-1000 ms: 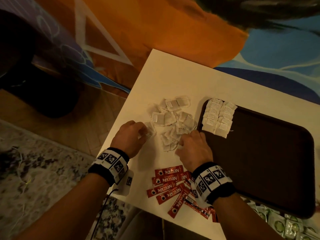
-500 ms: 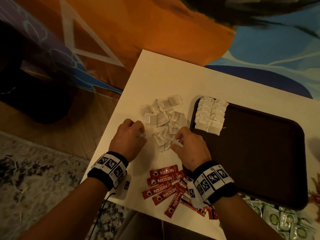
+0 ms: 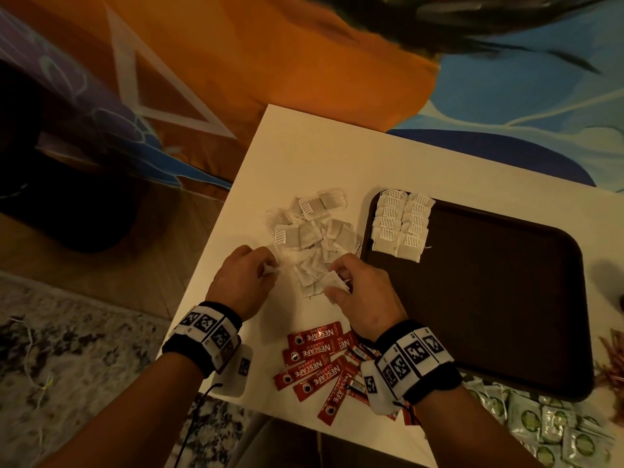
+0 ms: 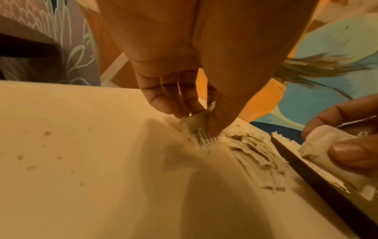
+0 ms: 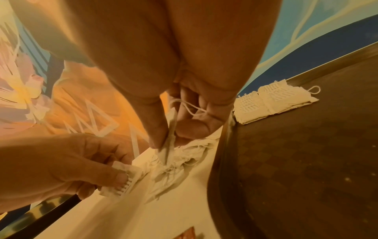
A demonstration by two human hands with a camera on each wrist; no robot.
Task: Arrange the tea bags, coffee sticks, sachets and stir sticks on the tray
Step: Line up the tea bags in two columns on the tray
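A loose pile of white tea bags (image 3: pixel 317 238) lies on the white table (image 3: pixel 304 153), left of the dark brown tray (image 3: pixel 489 298). Two neat rows of tea bags (image 3: pixel 401 224) sit in the tray's far left corner. My left hand (image 3: pixel 266 268) pinches one tea bag (image 4: pixel 196 127) at the pile's near left edge. My right hand (image 3: pixel 337 282) pinches another tea bag (image 5: pixel 169 142) on edge, just above the pile's near side, with its string looped over the fingers. Red coffee sticks (image 3: pixel 317 363) lie fanned near the table's front edge, partly under my right wrist.
Green-printed sachets (image 3: pixel 547 430) are heaped at the front right of the table, beyond the tray's near rim. Something brownish (image 3: pixel 611 359) shows at the right edge. The table's left edge drops to wooden floor and a patterned rug (image 3: pixel 67 349).
Both hands have drawn back from the pile toward me, each with a tea bag pinched. My right hand has lifted its bag off the pile. The view has shifted slightly.
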